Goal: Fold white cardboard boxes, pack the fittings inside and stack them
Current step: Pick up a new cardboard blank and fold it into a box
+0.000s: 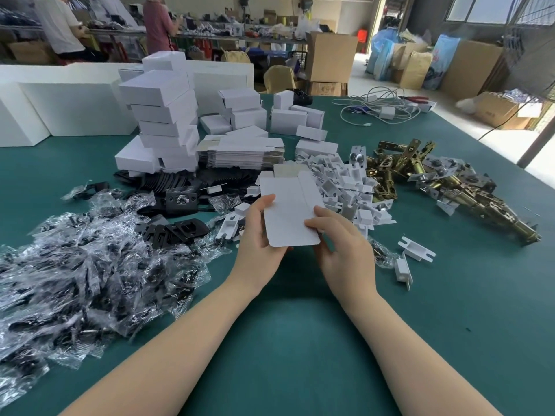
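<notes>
A flat, unfolded white cardboard box blank [288, 210] is held up over the green table [300, 340]. My left hand [258, 238] grips its left edge, thumb on top. My right hand [342, 244] pinches its right edge with the thumb across the face. Behind it lies a stack of flat blanks [243, 153]. A tall pile of folded white boxes [163, 115] stands at the back left. Brass latch fittings [435, 178] lie in a heap at the right, white cardboard inserts [345, 181] in the middle, black plates [177, 199] left of those.
Clear plastic bags of black parts [84, 265] cover the table's left side. Two loose white inserts [411, 259] lie at the right. White cables [378, 109] sit at the far right corner. Large white blocks [60, 106] line the back. Two people stand at a far bench.
</notes>
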The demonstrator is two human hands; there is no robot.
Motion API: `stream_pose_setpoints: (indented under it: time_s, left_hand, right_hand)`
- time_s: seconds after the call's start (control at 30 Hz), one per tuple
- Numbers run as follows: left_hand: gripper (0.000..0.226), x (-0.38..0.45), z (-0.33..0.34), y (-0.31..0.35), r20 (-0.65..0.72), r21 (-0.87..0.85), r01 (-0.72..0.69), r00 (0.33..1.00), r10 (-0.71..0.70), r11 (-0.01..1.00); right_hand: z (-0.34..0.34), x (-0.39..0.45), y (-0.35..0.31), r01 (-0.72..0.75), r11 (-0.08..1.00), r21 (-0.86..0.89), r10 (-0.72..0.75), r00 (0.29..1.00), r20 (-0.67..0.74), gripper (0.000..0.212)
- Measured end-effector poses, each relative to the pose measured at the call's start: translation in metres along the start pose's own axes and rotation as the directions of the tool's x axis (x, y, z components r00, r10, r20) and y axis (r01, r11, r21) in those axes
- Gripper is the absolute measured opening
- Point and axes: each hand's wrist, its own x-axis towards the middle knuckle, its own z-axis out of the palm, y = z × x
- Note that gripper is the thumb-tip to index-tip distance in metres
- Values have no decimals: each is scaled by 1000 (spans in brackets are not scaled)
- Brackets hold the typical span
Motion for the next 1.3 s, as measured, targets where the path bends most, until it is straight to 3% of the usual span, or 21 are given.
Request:
stream_pose_setpoints:
  time_s: [0.23, 0.3, 0.43, 0.57, 0.63, 0.73, 0.83, 0.97, 1.13, 1.3]
  left_hand:
    - [50, 0, 4, -4, -99, -106, 65, 992, -76, 992]
    - [50, 0, 3, -5, -157, -18, 32, 987, -34, 999]
    - [66, -3, 5, -2, -171, 235, -68, 979, 110, 970]
    - [66, -9, 13, 2, -150, 315, -170, 962, 226, 934]
    - [58, -10, 15, 3, -149, 314, -192, 957, 248, 930]
    - [44, -7, 11, -1, -168, 312, -168, 959, 228, 935]
    - [47, -3, 7, -6, -209, 329, -83, 965, 158, 941]
    - [61, -4, 9, -2, -184, 353, -69, 973, 141, 933]
    - [66, -6, 14, 4, -68, 414, -104, 987, 144, 904]
    - [71, -5, 13, 4, 70, 499, -134, 991, 114, 856]
  right_hand:
    - [9, 1, -9, 186, 971, -150, -197, 978, -64, 18]
    - [14, 0, -13, 196, 965, -174, -213, 973, -87, 15]
    - [16, 0, -13, 106, 976, -191, -126, 987, -96, 12]
    - [16, -3, -7, -105, 982, -157, 109, 994, 14, 48]
    - [17, -4, -6, -144, 977, -156, 159, 983, 89, 60]
    - [17, -3, -8, -114, 983, -141, 132, 984, 123, 64]
    - [17, -4, -9, -109, 989, -100, 120, 986, 112, 63]
    - [18, -4, -5, -255, 967, 14, 253, 963, 96, 57]
    - [12, -2, 1, -395, 918, 28, 388, 912, 137, 70]
    - [7, -1, 0, -401, 838, 370, 398, 913, 88, 63]
